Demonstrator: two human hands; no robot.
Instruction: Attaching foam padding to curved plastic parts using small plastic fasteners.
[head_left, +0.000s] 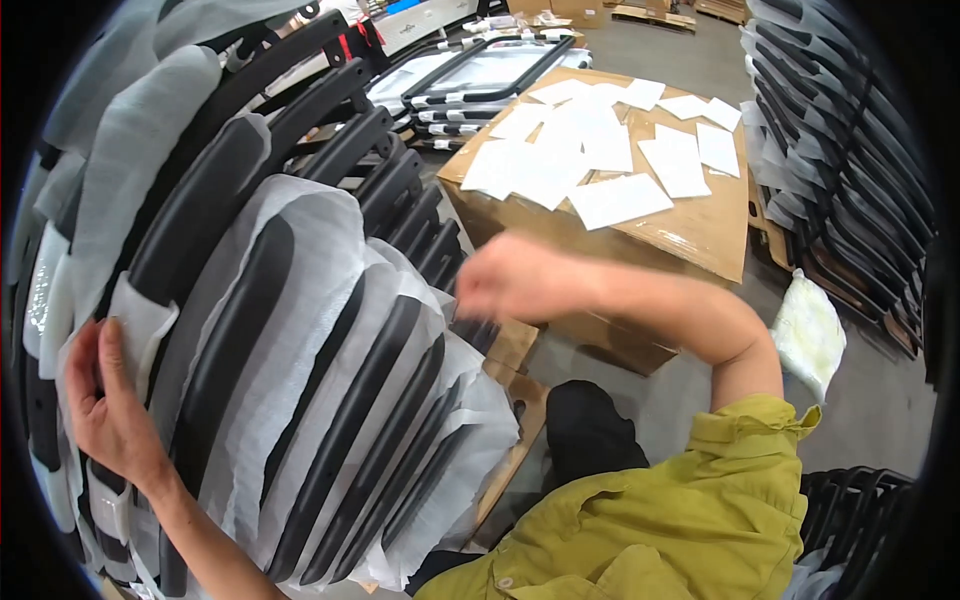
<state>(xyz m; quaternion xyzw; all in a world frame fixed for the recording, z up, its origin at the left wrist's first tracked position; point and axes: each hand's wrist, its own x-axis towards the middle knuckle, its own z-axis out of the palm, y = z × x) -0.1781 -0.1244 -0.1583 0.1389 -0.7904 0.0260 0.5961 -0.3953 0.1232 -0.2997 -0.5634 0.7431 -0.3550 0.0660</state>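
Note:
A leaning stack of curved black frame parts (350, 440) fills the left side, with thin white foam sheets (310, 225) between them. My left hand (115, 405) is closed at the far left, its thumb pressing on a small white foam wrap (145, 318) that is folded round one black part (200, 225). My right hand (515, 280) is raised over the stack's right edge, in front of the carton. Motion smears its fingers, so whether they grip anything cannot be made out.
White flat sheets (560, 140) lie scattered on a large cardboard carton (700, 245). More black frames are stacked (850, 170) at the right and beyond the carton (490, 75). A white plastic-wrapped bundle (808, 335) is on the right. Under my stack shows a wooden pallet (520, 400).

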